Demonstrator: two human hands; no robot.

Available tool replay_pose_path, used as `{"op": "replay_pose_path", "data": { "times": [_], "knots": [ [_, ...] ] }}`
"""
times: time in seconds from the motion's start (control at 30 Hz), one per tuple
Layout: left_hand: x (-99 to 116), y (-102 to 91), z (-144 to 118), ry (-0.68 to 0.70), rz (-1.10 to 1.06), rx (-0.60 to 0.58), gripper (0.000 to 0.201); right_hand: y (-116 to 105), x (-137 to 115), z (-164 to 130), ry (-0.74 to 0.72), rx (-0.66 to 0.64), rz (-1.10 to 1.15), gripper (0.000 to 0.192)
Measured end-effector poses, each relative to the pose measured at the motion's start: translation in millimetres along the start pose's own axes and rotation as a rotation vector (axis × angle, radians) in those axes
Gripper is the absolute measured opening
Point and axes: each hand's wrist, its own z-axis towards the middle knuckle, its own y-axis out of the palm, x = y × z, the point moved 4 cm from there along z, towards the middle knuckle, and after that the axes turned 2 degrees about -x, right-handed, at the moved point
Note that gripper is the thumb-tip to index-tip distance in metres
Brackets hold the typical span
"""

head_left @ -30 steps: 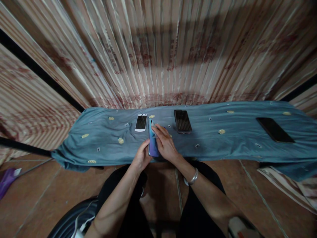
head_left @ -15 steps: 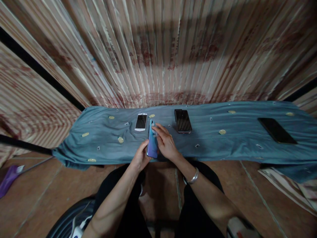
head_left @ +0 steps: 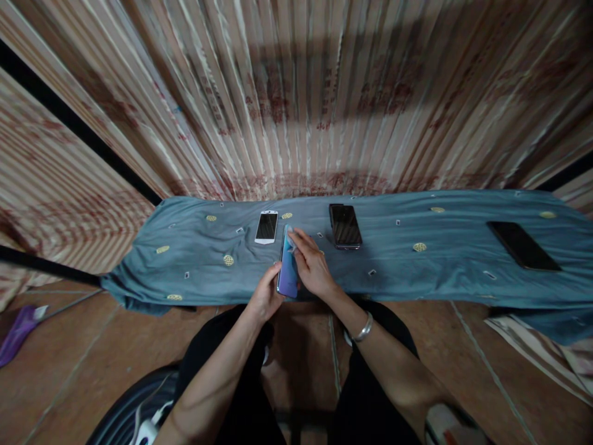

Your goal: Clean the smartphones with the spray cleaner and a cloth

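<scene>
1. The blue-violet phone (head_left: 288, 272) has a glossy, smooth back.
2. The bench cloth (head_left: 417, 272) is matt blue fabric.
3. The black phone (head_left: 345, 225) has shiny glass.
4. The bracelet (head_left: 364, 327) is polished metal.

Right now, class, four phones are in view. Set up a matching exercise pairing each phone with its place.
Things:
1. white phone
2. blue-purple phone
3. dark phone
4. black phone

Places:
A. far right on the cloth
B. held between both hands
C. flat, just left of the hands
D. flat, just right of the hands

Pairs: 1-C, 2-B, 3-D, 4-A
</scene>
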Motion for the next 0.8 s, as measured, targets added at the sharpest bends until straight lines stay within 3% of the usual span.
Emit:
{"op": "replay_pose_path", "data": {
  "times": [0.23,0.5,0.8],
  "knots": [
    [-3,-0.4,1,-0.003,0.002,-0.028,0.008,1,-5,3,-0.052,-0.031,-0.032,0.058],
    [12,-6.7,2,0.037,-0.104,0.056,0.008,20,-23,-12,-0.185,-0.138,-0.019,0.066],
    [19,-12.7,5,0.066,-0.147,0.065,0.006,24,-34,-26,-0.238,-0.151,0.008,0.059]
  ]
}}
